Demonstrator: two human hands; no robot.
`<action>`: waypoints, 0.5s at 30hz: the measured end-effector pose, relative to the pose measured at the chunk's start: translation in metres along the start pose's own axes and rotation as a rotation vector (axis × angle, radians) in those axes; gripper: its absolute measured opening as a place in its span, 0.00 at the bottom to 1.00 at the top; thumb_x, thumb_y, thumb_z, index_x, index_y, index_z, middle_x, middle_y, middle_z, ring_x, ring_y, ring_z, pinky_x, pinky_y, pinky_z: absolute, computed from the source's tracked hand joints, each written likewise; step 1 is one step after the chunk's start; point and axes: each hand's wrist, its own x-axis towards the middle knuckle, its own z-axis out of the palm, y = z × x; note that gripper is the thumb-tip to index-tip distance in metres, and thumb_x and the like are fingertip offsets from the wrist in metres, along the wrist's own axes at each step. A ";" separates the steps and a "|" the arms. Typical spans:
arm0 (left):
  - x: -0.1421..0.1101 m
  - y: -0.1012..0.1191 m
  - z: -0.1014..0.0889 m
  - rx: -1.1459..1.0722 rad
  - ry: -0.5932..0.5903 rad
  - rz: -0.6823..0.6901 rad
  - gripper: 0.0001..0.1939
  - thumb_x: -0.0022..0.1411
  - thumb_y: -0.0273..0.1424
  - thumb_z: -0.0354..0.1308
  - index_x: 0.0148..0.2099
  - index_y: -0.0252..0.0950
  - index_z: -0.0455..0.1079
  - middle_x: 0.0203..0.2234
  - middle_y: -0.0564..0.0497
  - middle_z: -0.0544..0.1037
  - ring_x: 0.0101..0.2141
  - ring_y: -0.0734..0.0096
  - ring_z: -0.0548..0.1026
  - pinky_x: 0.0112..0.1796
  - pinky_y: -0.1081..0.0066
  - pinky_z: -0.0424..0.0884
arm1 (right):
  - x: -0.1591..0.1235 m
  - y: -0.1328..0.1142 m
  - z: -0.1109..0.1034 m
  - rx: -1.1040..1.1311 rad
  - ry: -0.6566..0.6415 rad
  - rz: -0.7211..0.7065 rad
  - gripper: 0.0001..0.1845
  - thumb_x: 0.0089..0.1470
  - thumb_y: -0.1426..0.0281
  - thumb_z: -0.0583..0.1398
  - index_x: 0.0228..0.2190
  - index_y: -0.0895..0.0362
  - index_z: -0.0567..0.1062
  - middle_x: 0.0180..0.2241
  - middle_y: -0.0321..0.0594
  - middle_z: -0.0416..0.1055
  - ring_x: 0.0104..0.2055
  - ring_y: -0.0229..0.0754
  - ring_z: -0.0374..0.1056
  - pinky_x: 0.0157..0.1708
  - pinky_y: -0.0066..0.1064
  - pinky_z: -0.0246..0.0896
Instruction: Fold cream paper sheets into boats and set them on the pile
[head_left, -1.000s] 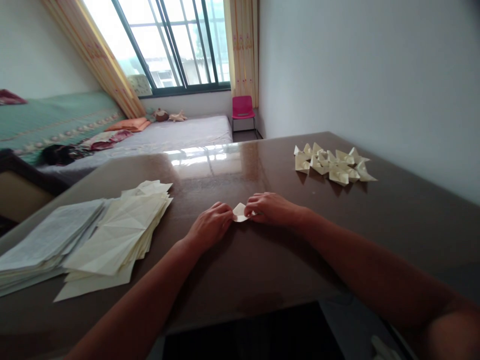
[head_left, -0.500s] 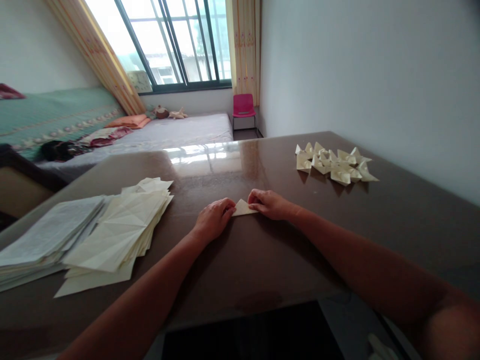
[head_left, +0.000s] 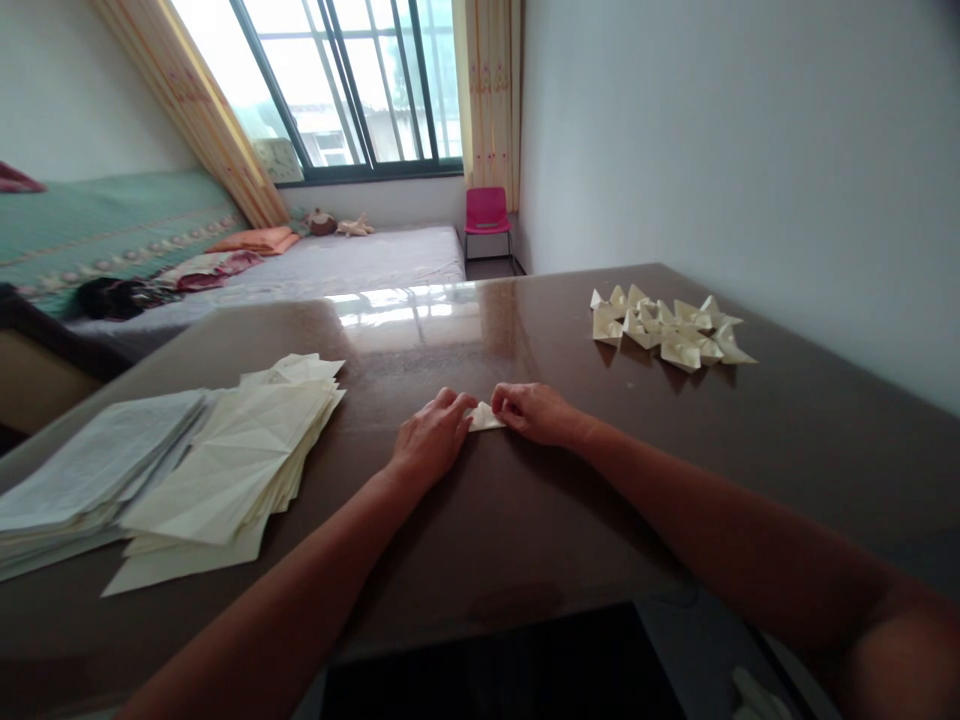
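A small piece of folded cream paper (head_left: 486, 416) lies on the brown table (head_left: 525, 540), between my two hands. My left hand (head_left: 437, 430) grips its left corner, fingers bent and pressed together. On the other side, my right hand (head_left: 534, 412) pinches the right corner with curled fingers. The fingertips cover both ends of the paper, so only its middle shows, with a peaked top and a fairly straight near edge.
To the left lie a stack of creased cream sheets (head_left: 225, 460) and a pile of greyish sheets (head_left: 97, 455). Several folded paper pieces (head_left: 667, 325) stand in a cluster at the far right, near the wall. Beyond the table are a bed (head_left: 375, 255) and a pink chair (head_left: 486, 212).
The folded paper has gone from a raised, partly open shape to a flat triangle, and now its visible part is smaller. My fingers have shifted slightly along its corners.
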 end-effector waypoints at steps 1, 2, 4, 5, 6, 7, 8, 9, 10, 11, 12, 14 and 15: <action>-0.001 0.000 0.000 0.018 0.004 0.048 0.12 0.67 0.35 0.45 0.50 0.47 0.66 0.45 0.52 0.71 0.43 0.68 0.71 0.36 0.71 0.68 | 0.000 0.000 0.000 -0.013 0.008 -0.002 0.07 0.56 0.69 0.55 0.36 0.53 0.73 0.31 0.35 0.74 0.31 0.37 0.67 0.28 0.26 0.50; -0.003 0.001 0.000 0.035 0.007 0.105 0.12 0.67 0.33 0.46 0.49 0.47 0.67 0.46 0.53 0.71 0.45 0.67 0.69 0.37 0.72 0.68 | -0.001 -0.001 0.000 -0.025 0.016 -0.007 0.08 0.56 0.69 0.55 0.36 0.53 0.73 0.31 0.35 0.74 0.31 0.37 0.67 0.29 0.26 0.50; -0.005 0.001 0.000 0.072 0.011 0.202 0.12 0.67 0.31 0.48 0.49 0.47 0.68 0.47 0.54 0.72 0.46 0.66 0.67 0.39 0.71 0.68 | -0.002 -0.002 -0.001 -0.047 0.020 -0.024 0.09 0.58 0.68 0.54 0.37 0.53 0.73 0.33 0.37 0.74 0.33 0.37 0.68 0.30 0.26 0.51; -0.007 0.001 0.000 0.093 0.013 0.229 0.12 0.66 0.30 0.48 0.49 0.46 0.68 0.46 0.53 0.72 0.45 0.66 0.67 0.39 0.71 0.68 | -0.003 -0.003 -0.002 -0.064 0.015 -0.036 0.10 0.59 0.67 0.53 0.38 0.53 0.73 0.35 0.37 0.74 0.34 0.37 0.68 0.31 0.26 0.52; -0.008 0.001 -0.001 0.114 0.014 0.247 0.12 0.66 0.30 0.49 0.50 0.45 0.68 0.46 0.53 0.73 0.44 0.65 0.67 0.40 0.70 0.69 | -0.004 -0.005 -0.004 -0.092 0.004 -0.050 0.11 0.60 0.66 0.53 0.39 0.53 0.73 0.36 0.38 0.73 0.35 0.38 0.68 0.32 0.26 0.53; -0.009 0.001 -0.001 0.136 0.012 0.256 0.13 0.66 0.29 0.49 0.51 0.44 0.68 0.45 0.52 0.73 0.43 0.65 0.67 0.40 0.69 0.69 | -0.006 -0.008 -0.006 -0.133 -0.012 -0.067 0.12 0.61 0.65 0.52 0.40 0.52 0.74 0.37 0.39 0.73 0.36 0.38 0.68 0.33 0.27 0.54; -0.011 0.002 -0.001 0.155 0.007 0.261 0.14 0.66 0.29 0.49 0.52 0.43 0.67 0.45 0.51 0.73 0.43 0.64 0.67 0.40 0.69 0.69 | -0.008 -0.011 -0.009 -0.187 -0.035 -0.091 0.13 0.62 0.65 0.51 0.41 0.52 0.74 0.38 0.40 0.72 0.37 0.39 0.68 0.35 0.28 0.54; -0.012 0.002 -0.002 0.172 -0.003 0.264 0.15 0.66 0.29 0.50 0.53 0.42 0.67 0.45 0.51 0.73 0.43 0.64 0.67 0.40 0.69 0.69 | -0.011 -0.015 -0.012 -0.249 -0.058 -0.118 0.13 0.62 0.66 0.51 0.42 0.52 0.74 0.39 0.41 0.72 0.39 0.40 0.68 0.36 0.29 0.55; -0.012 0.003 -0.002 0.185 -0.014 0.267 0.15 0.66 0.29 0.50 0.54 0.42 0.66 0.45 0.50 0.73 0.43 0.64 0.67 0.40 0.69 0.69 | -0.014 -0.019 -0.014 -0.313 -0.078 -0.142 0.14 0.62 0.67 0.51 0.43 0.52 0.74 0.40 0.43 0.71 0.41 0.42 0.67 0.37 0.30 0.55; -0.013 0.004 -0.003 0.195 -0.022 0.267 0.16 0.66 0.29 0.50 0.55 0.42 0.66 0.45 0.50 0.73 0.44 0.63 0.67 0.40 0.68 0.69 | -0.018 -0.024 -0.016 -0.371 -0.093 -0.161 0.14 0.62 0.68 0.50 0.44 0.52 0.73 0.42 0.45 0.71 0.43 0.44 0.66 0.38 0.32 0.56; -0.014 0.005 -0.003 0.203 -0.029 0.267 0.16 0.66 0.29 0.50 0.55 0.42 0.65 0.46 0.49 0.73 0.44 0.63 0.67 0.40 0.68 0.69 | -0.022 -0.029 -0.017 -0.420 -0.101 -0.169 0.15 0.62 0.70 0.50 0.46 0.54 0.72 0.43 0.47 0.70 0.45 0.46 0.65 0.39 0.33 0.56; -0.014 0.007 -0.005 0.222 -0.041 0.262 0.16 0.65 0.29 0.50 0.55 0.41 0.65 0.46 0.49 0.73 0.45 0.63 0.67 0.40 0.68 0.69 | -0.030 -0.038 -0.018 -0.486 -0.111 -0.165 0.17 0.62 0.72 0.49 0.50 0.57 0.70 0.46 0.50 0.70 0.48 0.49 0.63 0.39 0.37 0.57; -0.015 0.008 -0.006 0.235 -0.048 0.254 0.16 0.65 0.28 0.50 0.55 0.41 0.66 0.46 0.48 0.73 0.45 0.62 0.67 0.40 0.68 0.69 | -0.033 -0.041 -0.017 -0.507 -0.117 -0.155 0.18 0.61 0.73 0.49 0.51 0.59 0.69 0.47 0.52 0.69 0.49 0.50 0.63 0.39 0.38 0.58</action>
